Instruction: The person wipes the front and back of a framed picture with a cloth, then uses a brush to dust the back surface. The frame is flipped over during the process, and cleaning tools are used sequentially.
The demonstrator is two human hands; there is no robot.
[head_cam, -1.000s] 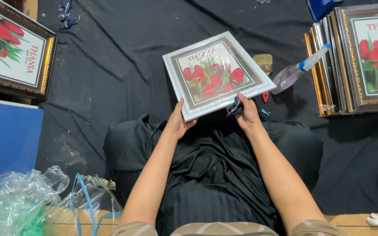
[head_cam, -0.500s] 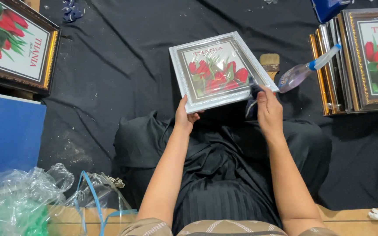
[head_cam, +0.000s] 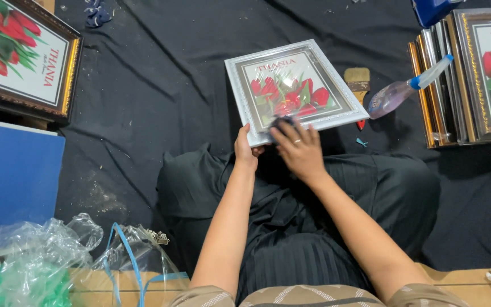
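L hand has a closed grip on the near-left corner of the silver picture frame, held tilted over the lap. R hand presses a dark cloth on the glass, fingers curled over it. Spray bottle lies near, to the right, on the black sheet.

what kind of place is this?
Likely a small picture-framing workspace on the floor: a stack of frames at right, a spray bottle and brush on black cloth, and the silver frame being wiped.

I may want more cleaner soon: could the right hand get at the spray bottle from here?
Probably yes: the spray bottle lies uncovered right of the silver frame, but the right hand already holds a dark cloth.
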